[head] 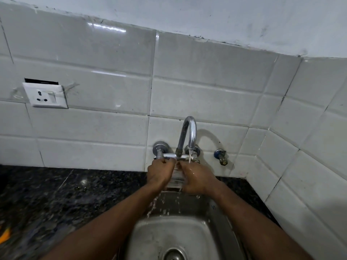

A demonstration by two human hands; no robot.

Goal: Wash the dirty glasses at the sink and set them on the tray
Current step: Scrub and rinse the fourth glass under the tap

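Nearest the camera lies the steel sink (pixel 187 233), let into the dark speckled desk (pixel 56 199) towards its right end, with the round drain (pixel 174 255) at the bottom of the basin. Drops and thin trickles of water fall onto the sink's back slope. At the desk's left edge a small orange scrap (pixel 4 236) shows, too blurred to tell what it is.

Both bare forearms reach forward over the basin and meet above the sink's back rim, close to the back edge of the desk. There the clear glass (pixel 176 180) is held between the two hands. The left hand (pixel 159 174) grips its left side with fingers curled tightly round it, the knuckles up by the tap's cross pipe. The right hand (pixel 199 180) holds the right side, fingers wrapped on the wall of the glass and wet.

Just above, a thin stream of water (pixel 190 156) runs from the curved chrome tap (pixel 189 132) down by the right hand's fingers. To the right of the tap a small valve (pixel 221 156) with a blue collar sticks out of the white tiled wall (pixel 112 91). Farther left on the tiles sits a white socket (pixel 45 95).
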